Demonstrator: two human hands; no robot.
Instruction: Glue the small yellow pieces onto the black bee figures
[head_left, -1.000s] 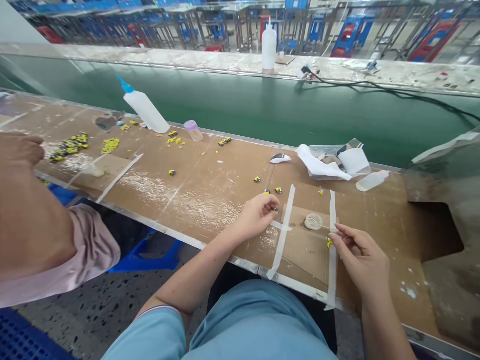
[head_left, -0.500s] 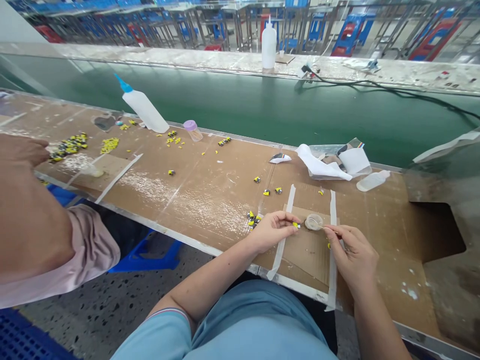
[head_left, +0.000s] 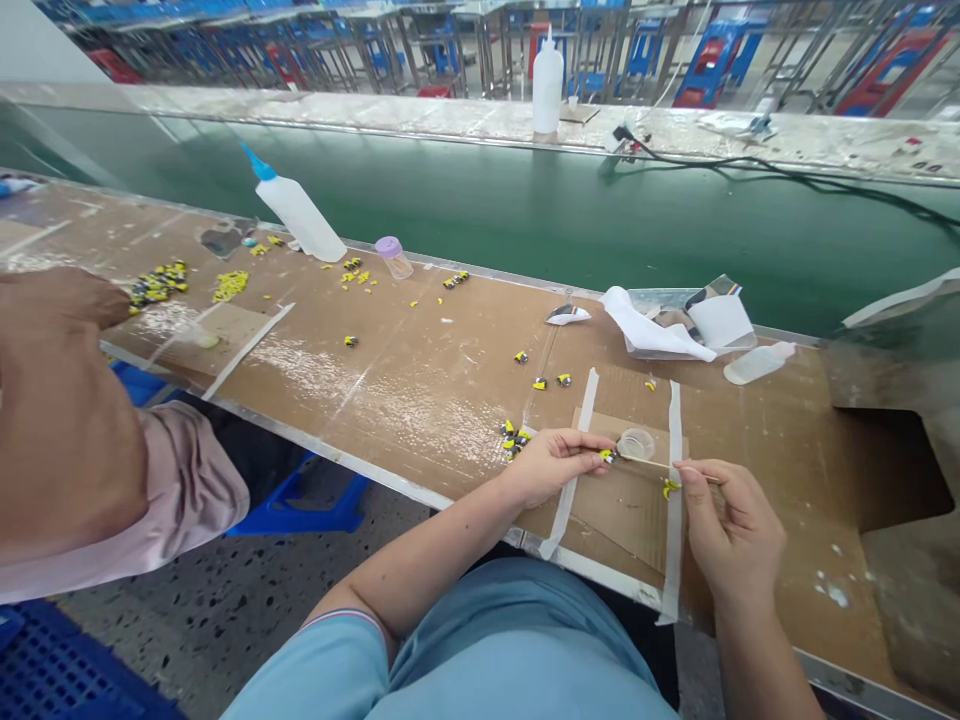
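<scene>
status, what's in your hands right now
Left hand: pinching a yellow-black part. Right hand: holding a thin stick, beside a small dish. Nothing blocking.

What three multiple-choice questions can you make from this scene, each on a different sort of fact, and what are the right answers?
1. Where is the small clear dish? A) On the green belt B) Between two white tape strips C) Beside the purple-lidded jar
2. What colour is the tip of the tall white bottle? A) Red B) Yellow C) Blue
3. What is the right hand doing? A) Pinching a thin stick B) Lying open and empty C) Gripping a bottle

1 B: the dish sits on cardboard between the strips.
2 C: the tip shows blue.
3 A: the fingers hold the stick.
</scene>
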